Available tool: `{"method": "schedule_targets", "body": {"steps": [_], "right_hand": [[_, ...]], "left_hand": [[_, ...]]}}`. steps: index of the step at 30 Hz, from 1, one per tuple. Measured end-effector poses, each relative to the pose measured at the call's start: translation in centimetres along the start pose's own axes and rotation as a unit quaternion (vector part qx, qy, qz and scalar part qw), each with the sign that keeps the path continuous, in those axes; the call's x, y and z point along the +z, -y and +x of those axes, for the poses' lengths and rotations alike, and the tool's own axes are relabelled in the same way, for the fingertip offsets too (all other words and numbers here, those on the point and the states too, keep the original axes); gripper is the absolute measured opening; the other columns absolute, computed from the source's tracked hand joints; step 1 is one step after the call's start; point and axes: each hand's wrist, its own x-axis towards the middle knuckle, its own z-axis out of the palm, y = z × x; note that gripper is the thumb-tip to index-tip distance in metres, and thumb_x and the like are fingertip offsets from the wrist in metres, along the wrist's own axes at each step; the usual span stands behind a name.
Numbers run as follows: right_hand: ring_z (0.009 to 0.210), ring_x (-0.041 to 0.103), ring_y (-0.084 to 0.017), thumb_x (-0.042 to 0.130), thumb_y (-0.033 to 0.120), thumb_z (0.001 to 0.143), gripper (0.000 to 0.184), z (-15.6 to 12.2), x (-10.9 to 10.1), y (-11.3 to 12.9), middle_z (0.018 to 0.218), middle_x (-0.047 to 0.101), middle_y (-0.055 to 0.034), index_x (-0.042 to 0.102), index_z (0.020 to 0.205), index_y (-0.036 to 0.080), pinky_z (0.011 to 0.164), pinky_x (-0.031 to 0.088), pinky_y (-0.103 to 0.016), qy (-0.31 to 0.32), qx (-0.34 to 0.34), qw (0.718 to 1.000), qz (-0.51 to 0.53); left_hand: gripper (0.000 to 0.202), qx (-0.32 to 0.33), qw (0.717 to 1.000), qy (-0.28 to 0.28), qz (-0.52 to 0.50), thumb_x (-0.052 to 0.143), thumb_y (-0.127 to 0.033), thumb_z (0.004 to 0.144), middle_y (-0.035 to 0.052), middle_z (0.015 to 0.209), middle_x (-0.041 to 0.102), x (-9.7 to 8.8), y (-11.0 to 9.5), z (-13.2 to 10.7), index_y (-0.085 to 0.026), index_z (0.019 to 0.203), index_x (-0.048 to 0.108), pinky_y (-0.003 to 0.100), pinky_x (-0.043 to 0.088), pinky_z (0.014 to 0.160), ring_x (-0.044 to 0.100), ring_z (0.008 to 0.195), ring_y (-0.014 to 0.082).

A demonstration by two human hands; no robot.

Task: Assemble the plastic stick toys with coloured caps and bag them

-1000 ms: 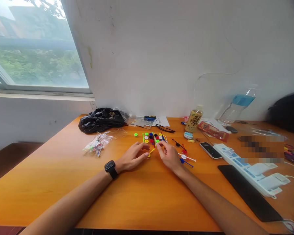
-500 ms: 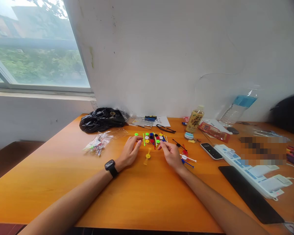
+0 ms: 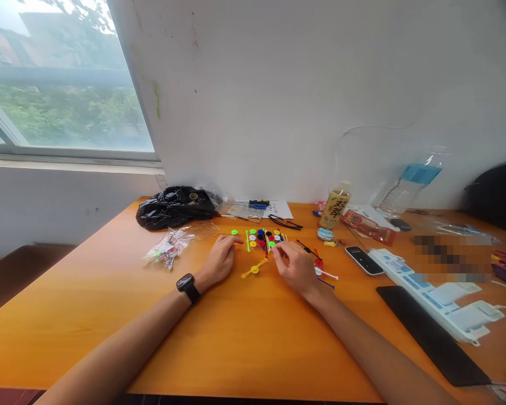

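A yellow plastic piece, a round disc with a thin bar across it (image 3: 254, 270), lies on the table between my hands, its bar slanting up to the right. My left hand (image 3: 220, 261) rests to its left, index finger stretched out and nothing held. To its right is my right hand (image 3: 297, 267), with bent fingers, thumb and index apart and nothing visible between them. Its fingertips are close to a green disc (image 3: 272, 244) in a cluster of coloured discs and thin sticks. A white disc with a stick (image 3: 329, 274) and a blue stick (image 3: 326, 283) are partly hidden behind this hand.
A clear bag of small parts (image 3: 168, 250) and a black plastic bag (image 3: 175, 208) lie to the left. Glasses (image 3: 285, 223) sit behind the cluster. On the right are a drink bottle (image 3: 334, 207), a phone-like device (image 3: 364, 260), a power strip (image 3: 421, 295) and a black mat (image 3: 430, 334).
The yellow piece's bar has turned from nearly upright to a slant, still slightly blurred. My right hand's thumb and finger have parted. My left hand has drawn slightly left.
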Motion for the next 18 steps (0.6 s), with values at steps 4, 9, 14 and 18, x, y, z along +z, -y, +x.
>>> {"method": "schedule_targets", "body": {"steps": [4, 9, 14, 18], "right_hand": [[0.114, 0.058, -0.036, 0.048, 0.030, 0.103, 0.029, 0.9, -1.4, -2.8, 0.127, 0.064, -0.0185, 0.064, 0.124, 0.019, 0.092, 0.044, -0.044, 0.002, 0.038, 0.981, -0.189], [0.111, 0.060, -0.037, 0.048, 0.037, 0.105, 0.032, 0.3, -2.7, -6.5, 0.120, 0.064, -0.0227, 0.062, 0.121, 0.014, 0.086, 0.046, -0.044, 0.090, 0.146, 0.943, -0.285], [0.107, 0.064, -0.030, 0.043, 0.028, 0.107, 0.022, -0.5, -3.1, -7.4, 0.115, 0.067, -0.0164, 0.061, 0.110, 0.018, 0.078, 0.044, -0.037, 0.180, 0.157, 0.940, -0.246], [0.099, 0.065, -0.027, 0.039, 0.026, 0.107, 0.024, -1.6, -4.8, -8.1, 0.110, 0.067, -0.0145, 0.062, 0.105, 0.018, 0.083, 0.045, -0.037, 0.198, 0.134, 0.949, -0.206]], "left_hand": [[0.029, -0.005, 1.000, -0.009, 0.002, 0.043, -0.016, 0.100, 0.0081, 0.118, 0.070, -0.1, -0.6, 0.0, -0.023, 0.115, 0.066, 0.044, 0.051, 0.104, 0.061, 0.115, 0.0252], [0.023, -0.007, 1.000, -0.011, -0.001, 0.043, -0.023, 0.104, 0.0076, 0.111, 0.071, -0.3, -1.0, 0.1, -0.023, 0.109, 0.066, 0.043, 0.052, 0.099, 0.062, 0.109, 0.0250], [0.021, -0.008, 1.000, -0.003, -0.004, 0.044, -0.028, 0.105, 0.0077, 0.108, 0.071, -0.2, -1.1, 0.2, -0.022, 0.107, 0.064, 0.042, 0.051, 0.096, 0.062, 0.105, 0.0252], [0.022, -0.008, 1.000, -0.001, -0.008, 0.044, -0.030, 0.106, 0.0079, 0.108, 0.071, -0.2, -1.2, 0.2, -0.022, 0.106, 0.064, 0.041, 0.051, 0.096, 0.062, 0.106, 0.0251]]}}
